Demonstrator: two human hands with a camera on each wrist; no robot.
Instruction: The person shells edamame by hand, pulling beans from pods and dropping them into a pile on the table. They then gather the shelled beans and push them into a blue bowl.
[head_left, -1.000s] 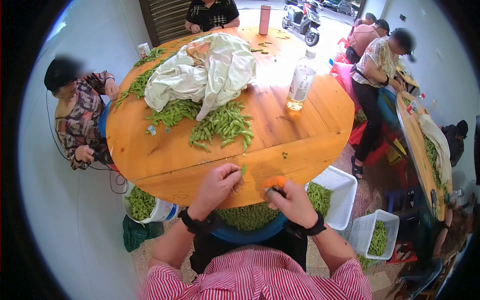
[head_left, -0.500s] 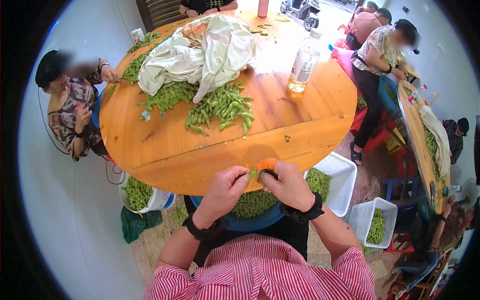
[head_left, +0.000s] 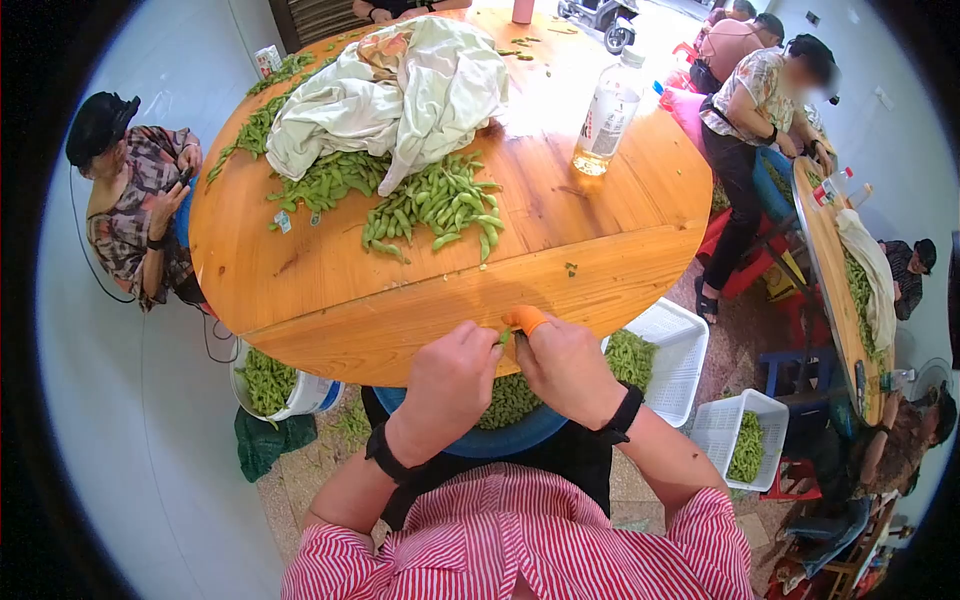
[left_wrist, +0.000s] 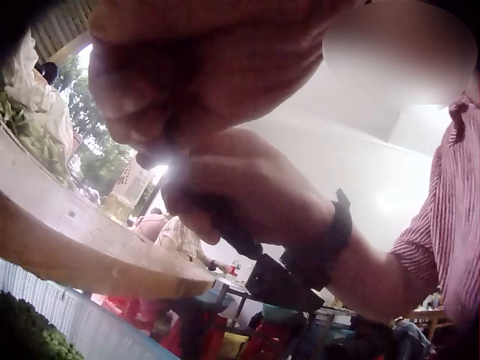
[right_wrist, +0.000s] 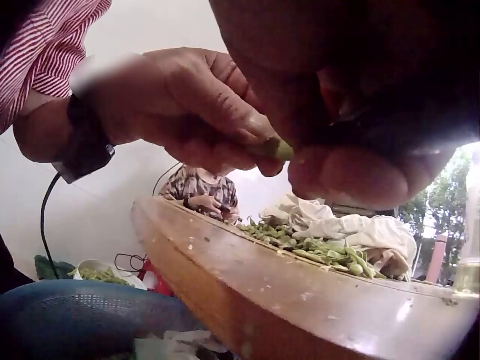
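Between thumb and fingers, my left hand [head_left: 445, 375] pinches a green soybean pod [right_wrist: 281, 148], whose tip sticks out toward the right hand. My right hand [head_left: 570, 370] meets it there, fingers curled around a small dark tool [left_wrist: 236, 231]; its kind is mostly hidden by the palm. An orange cover [head_left: 525, 318] wraps one right finger. Both hands are over the near edge of the wooden table [head_left: 350, 310]. Below them, a blue basin [head_left: 515, 438] holds many green pods. A loose pile of pods [head_left: 435, 210] lies farther up the table.
A pale crumpled cloth [head_left: 430, 100] covers part of the pods. To its right stands a drink bottle [head_left: 606, 120]. White baskets [head_left: 685, 375] with pods sit at the right, a white bucket [head_left: 312, 395] at the left. A seated person [head_left: 130, 210] works at the left edge.
My hands have come together from apart, the left pod now meeting the right hand's tool. The view has tilted downward slightly. The person at left has drawn both hands together.
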